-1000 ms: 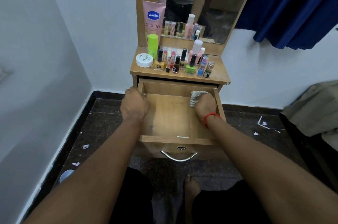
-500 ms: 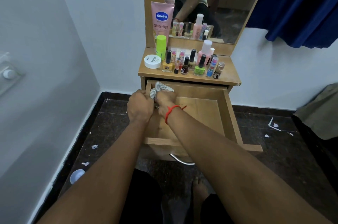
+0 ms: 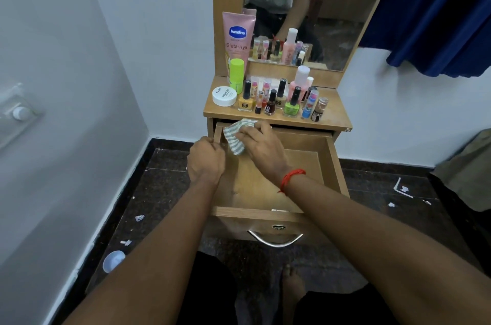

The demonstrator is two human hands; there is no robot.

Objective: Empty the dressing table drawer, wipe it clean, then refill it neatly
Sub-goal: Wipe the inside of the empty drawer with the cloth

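Our right hand (image 3: pixel 261 149) grips the cloth (image 3: pixel 233 137) in the open drawer's (image 3: pixel 305 162) back-left corner; our left hand (image 3: pixel 206 158) curls round its left wall; bottles (image 3: pixel 271 101) crowd the tabletop (image 3: pixel 334 117) just above, beside a tube (image 3: pixel 237 35).

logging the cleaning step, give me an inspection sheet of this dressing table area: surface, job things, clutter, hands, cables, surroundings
surface: dressing table top carries a Vaseline tube, a green stick, a white jar and a row of nail polish bottles
job's things: drawer pulled out, no items seen inside; striped cloth at its back left corner
clutter: white scraps and a round white object on the dark floor
hands: left hand grips the drawer's left wall; right hand holds the cloth
cables: nothing seen
surroundings: mirror above the top, blue curtain at right, white walls
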